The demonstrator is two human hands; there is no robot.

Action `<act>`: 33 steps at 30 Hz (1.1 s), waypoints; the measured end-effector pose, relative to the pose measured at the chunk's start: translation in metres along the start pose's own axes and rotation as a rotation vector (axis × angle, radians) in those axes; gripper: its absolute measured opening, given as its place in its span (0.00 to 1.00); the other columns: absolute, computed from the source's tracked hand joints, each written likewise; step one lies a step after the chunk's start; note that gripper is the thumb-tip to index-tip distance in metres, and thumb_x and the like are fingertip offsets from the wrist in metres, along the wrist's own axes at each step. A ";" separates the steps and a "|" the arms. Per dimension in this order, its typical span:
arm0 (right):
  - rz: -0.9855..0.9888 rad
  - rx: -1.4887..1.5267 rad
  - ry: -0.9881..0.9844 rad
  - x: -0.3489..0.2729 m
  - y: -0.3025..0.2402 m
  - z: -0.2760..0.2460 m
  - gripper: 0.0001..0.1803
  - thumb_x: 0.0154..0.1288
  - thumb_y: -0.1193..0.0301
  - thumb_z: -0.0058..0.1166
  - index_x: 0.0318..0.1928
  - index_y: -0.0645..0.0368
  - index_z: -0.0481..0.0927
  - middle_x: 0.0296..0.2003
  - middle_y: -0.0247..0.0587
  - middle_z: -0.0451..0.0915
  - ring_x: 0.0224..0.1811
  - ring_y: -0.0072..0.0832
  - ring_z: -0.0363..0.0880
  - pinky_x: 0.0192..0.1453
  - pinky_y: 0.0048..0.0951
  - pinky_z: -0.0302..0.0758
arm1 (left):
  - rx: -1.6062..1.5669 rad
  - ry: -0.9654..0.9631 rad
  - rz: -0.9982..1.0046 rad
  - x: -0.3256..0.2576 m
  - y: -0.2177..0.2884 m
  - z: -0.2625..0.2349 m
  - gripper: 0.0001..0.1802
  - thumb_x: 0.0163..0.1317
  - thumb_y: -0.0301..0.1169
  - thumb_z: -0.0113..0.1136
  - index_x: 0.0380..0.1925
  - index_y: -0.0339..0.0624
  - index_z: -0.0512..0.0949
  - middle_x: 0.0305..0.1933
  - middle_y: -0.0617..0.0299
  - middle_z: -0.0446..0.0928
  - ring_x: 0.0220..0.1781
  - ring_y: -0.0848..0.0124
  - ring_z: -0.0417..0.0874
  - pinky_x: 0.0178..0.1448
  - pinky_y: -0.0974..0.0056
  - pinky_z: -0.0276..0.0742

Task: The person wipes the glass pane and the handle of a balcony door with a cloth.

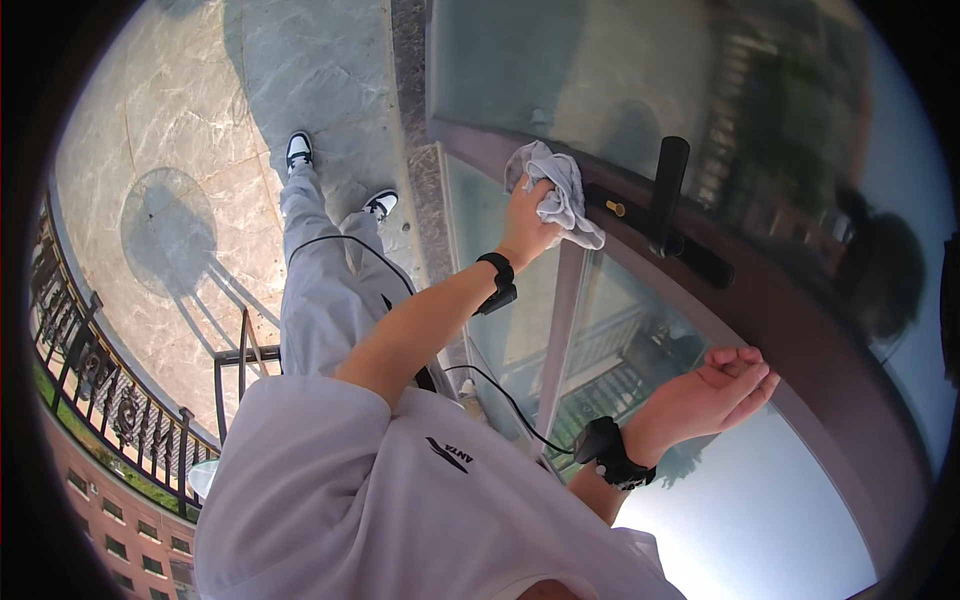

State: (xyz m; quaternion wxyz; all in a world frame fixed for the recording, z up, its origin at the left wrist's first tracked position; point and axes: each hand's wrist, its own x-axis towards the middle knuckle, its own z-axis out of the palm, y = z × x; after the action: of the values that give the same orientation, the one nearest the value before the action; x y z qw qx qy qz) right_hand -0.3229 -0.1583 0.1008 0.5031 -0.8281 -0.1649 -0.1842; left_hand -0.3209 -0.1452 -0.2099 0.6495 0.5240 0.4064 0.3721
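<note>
My left hand [530, 217] is closed on a crumpled grey-white cloth [568, 190], pressing it against the brown door frame [800, 300] beside the handle plate. Right next to the cloth, a black lever handle [669, 195] stands out from its dark plate, which has a brass-coloured keyhole [616, 208]. My right hand [715, 392] is raised near the lower stretch of that frame, its fingers curled together with nothing visible in them. Whether it touches the frame, I cannot tell. Both wrists carry black strapped devices, with a cable running to the right one.
Large glass panes [600, 60] on both sides of the frame reflect railings and trees. Pale stone tiles [150, 110] cover the ground under my feet. A dark metal-framed stand [237, 357] is behind my left side, and a black ornate railing [120, 400] edges the paving.
</note>
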 end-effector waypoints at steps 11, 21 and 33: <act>-0.904 -0.351 0.036 0.049 0.007 -0.038 0.12 0.80 0.72 0.49 0.57 0.66 0.72 0.64 0.55 0.77 0.65 0.45 0.80 0.65 0.37 0.76 | -0.221 -0.105 0.049 0.034 0.039 -0.012 0.25 0.52 0.26 0.71 0.52 0.46 0.80 0.61 0.46 0.77 0.63 0.40 0.78 0.65 0.48 0.77; -1.090 -0.630 -0.113 0.075 0.038 -0.034 0.17 0.77 0.74 0.51 0.62 0.62 0.77 0.70 0.53 0.76 0.81 0.51 0.63 0.87 0.58 0.46 | 0.028 0.119 -0.316 0.026 -0.061 -0.008 0.23 0.56 0.30 0.71 0.53 0.42 0.79 0.55 0.44 0.81 0.55 0.44 0.83 0.57 0.48 0.79; -1.074 -0.655 -0.113 0.084 0.050 -0.062 0.18 0.74 0.79 0.52 0.62 0.60 0.80 0.72 0.53 0.76 0.83 0.53 0.59 0.86 0.64 0.29 | -0.056 -0.264 0.925 -0.051 0.149 0.054 0.15 0.41 0.34 0.76 0.33 0.55 0.86 0.68 0.58 0.77 0.68 0.54 0.79 0.57 0.54 0.83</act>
State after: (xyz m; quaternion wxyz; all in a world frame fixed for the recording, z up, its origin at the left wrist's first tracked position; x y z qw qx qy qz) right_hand -0.2347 -0.2288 0.1282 0.0513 -0.7495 -0.5190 -0.4078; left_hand -0.3002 -0.1857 -0.0502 0.4759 0.6747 0.0345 0.5631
